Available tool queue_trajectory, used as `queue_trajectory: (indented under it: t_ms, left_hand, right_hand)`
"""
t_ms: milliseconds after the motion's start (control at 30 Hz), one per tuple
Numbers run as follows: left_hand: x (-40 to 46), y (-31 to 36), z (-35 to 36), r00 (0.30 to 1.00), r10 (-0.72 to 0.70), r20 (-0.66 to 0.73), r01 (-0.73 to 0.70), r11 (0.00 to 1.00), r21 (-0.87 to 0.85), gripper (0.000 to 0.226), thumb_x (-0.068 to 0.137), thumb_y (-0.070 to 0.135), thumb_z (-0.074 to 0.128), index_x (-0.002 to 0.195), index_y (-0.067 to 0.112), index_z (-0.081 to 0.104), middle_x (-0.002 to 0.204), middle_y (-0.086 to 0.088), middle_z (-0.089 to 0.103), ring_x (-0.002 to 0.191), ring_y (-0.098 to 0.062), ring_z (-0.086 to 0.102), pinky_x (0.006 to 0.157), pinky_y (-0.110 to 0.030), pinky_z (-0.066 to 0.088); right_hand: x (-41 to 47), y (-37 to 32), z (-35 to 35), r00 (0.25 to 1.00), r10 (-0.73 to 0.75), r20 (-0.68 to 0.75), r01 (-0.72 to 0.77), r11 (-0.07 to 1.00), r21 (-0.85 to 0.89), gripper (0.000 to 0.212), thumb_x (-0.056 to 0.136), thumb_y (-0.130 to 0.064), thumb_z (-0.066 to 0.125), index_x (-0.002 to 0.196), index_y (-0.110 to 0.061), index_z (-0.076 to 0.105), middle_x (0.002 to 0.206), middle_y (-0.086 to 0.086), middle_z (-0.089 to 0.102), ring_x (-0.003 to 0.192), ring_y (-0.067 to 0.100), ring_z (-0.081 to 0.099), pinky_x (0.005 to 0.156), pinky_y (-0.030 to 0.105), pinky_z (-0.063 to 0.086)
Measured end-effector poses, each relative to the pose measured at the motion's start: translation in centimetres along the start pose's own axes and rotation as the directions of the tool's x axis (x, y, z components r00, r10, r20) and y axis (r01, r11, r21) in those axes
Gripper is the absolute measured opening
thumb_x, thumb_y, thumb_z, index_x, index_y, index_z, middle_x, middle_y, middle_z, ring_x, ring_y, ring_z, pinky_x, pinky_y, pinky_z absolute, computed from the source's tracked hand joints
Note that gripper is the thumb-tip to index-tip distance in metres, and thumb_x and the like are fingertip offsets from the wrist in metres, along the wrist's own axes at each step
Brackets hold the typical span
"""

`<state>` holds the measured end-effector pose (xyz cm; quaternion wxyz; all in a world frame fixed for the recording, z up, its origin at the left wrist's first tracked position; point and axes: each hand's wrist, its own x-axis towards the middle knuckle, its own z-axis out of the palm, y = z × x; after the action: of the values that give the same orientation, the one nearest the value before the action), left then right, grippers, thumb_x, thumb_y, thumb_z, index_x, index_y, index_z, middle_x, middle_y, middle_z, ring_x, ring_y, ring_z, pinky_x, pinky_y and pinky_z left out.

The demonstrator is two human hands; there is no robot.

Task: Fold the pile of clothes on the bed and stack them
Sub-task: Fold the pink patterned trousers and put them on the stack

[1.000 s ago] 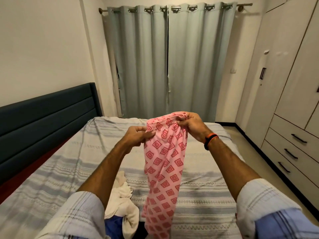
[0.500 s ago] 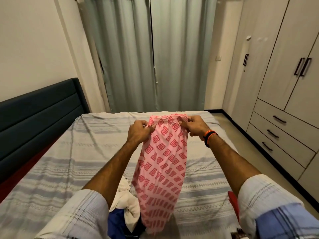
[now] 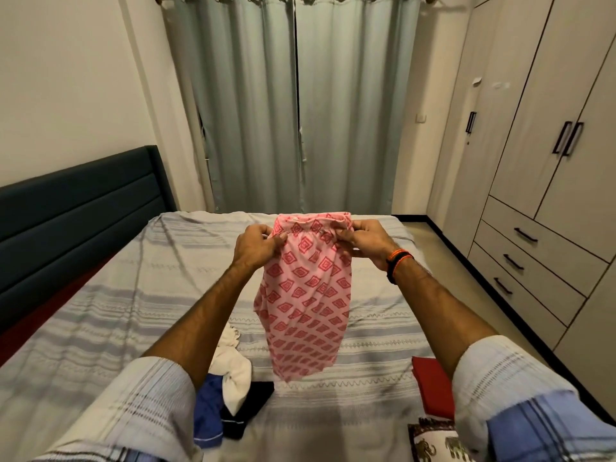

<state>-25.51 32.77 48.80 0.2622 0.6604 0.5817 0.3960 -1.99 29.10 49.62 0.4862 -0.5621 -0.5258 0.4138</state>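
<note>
Now we pinch the pink garment [image 3: 305, 295] by its top edge, left hand [image 3: 256, 243] and right hand [image 3: 365, 240] apart, cloth hanging below them.

Hands: two, left [image 3: 258, 243] and right [image 3: 361, 241].
Pink garment [image 3: 305, 301]: one, held up.
Bed [image 3: 133, 295]: one.
Clothes at the bed's near edge: one white [image 3: 233, 365], one blue [image 3: 208, 415], one black [image 3: 248, 411].
Red cloth [image 3: 431, 386]: one, near right corner.
Elephant-print cloth [image 3: 433, 445]: one.
Curtains [image 3: 293, 105]: two panels.
Wardrobe drawers [image 3: 533, 251]: three.
Wristbands [image 3: 398, 263]: one orange, one black.
</note>
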Motion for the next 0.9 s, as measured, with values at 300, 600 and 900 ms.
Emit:
queue_trajectory:
  t_ms: [300,600,900]
  left_hand:
    - [-6.3,2.0,2.1,0.993,0.046,-0.105,-0.055,0.995,-0.082,0.03,0.09,0.044,0.066,0.092,0.014,0.068,0.091,-0.002,0.071,0.084,-0.02,0.068,0.075,-0.035,0.058]
    - [-2.8,1.1,4.8,0.994,-0.005,-0.107,-0.001,0.999,-0.051,0.032,0.092,0.047,0.06,0.089,0.016,0.067,0.09,-0.001,0.069,0.083,-0.02,0.066,0.076,-0.034,0.057]
    - [8.0,-2.3,7.4,0.995,-0.098,0.031,0.1,0.991,-0.086,0.036,0.09,0.043,0.066,0.091,0.007,0.071,0.088,-0.007,0.073,0.085,-0.024,0.071,0.08,-0.043,0.06]
  right_hand:
    - [-4.9,0.9,-2.5,0.997,-0.078,-0.005,0.078,0.997,-0.016,0.018,0.099,-0.02,0.056,0.089,-0.011,0.067,0.077,0.0,0.066,0.065,0.01,0.059,0.068,0.029,0.053]
    - [-0.4,3.2,-3.1,0.999,0.0,-0.045,0.0,1.0,-0.014,0.022,0.099,-0.02,0.056,0.086,-0.007,0.067,0.076,0.007,0.063,0.07,0.018,0.055,0.072,0.035,0.051]
    - [10.5,6.4,-2.0,0.991,0.086,-0.098,-0.091,0.994,-0.055,0.017,0.093,-0.017,0.063,0.088,-0.001,0.068,0.085,0.011,0.069,0.066,0.016,0.061,0.078,0.041,0.056]
